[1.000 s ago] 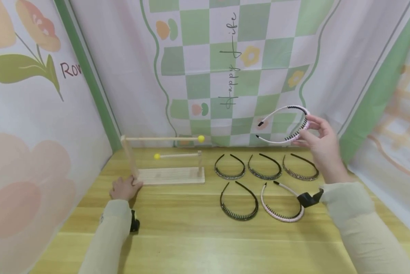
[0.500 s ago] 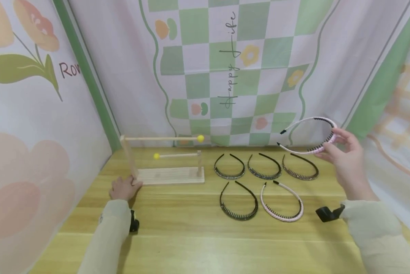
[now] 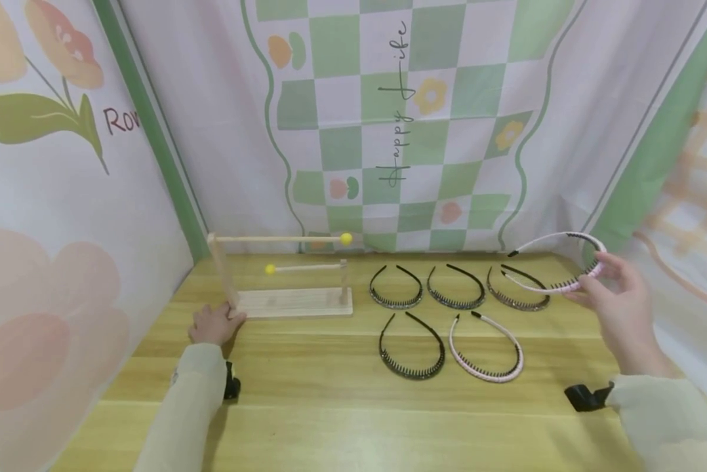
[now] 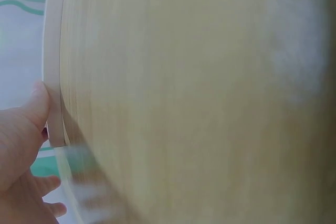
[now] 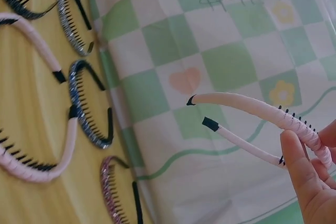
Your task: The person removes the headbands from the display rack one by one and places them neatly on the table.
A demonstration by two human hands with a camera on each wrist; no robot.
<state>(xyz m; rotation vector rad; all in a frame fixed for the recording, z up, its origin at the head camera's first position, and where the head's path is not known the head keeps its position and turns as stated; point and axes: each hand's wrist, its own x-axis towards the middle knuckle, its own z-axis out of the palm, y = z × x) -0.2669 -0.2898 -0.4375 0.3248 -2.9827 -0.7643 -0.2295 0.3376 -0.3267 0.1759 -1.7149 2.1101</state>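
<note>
My right hand [image 3: 625,318] pinches a pink headband [image 5: 252,107] at its wrapped, toothed middle, between thumb and fingers. The headband is raised above the table, its black-tipped ends facing left. In the head view it overlaps a brownish glittery headband [image 3: 515,304]. At the left, my left hand [image 3: 212,325] holds the left end of a wooden stand [image 3: 294,303], thumb against the base's edge in the left wrist view. The stand carries two horizontal rods, each tipped with a yellow ball [image 3: 345,238].
Two dark glittery headbands [image 3: 396,305] lie at the back of the wooden table [image 3: 330,406], left of the brownish one. A black headband [image 3: 412,374] and another pink headband [image 3: 488,377] lie in front. A patterned curtain [image 3: 383,144] hangs behind.
My right hand has carried the pink headband to the right and down, from before the curtain to near the table's back right. My left hand and the stand have stayed put.
</note>
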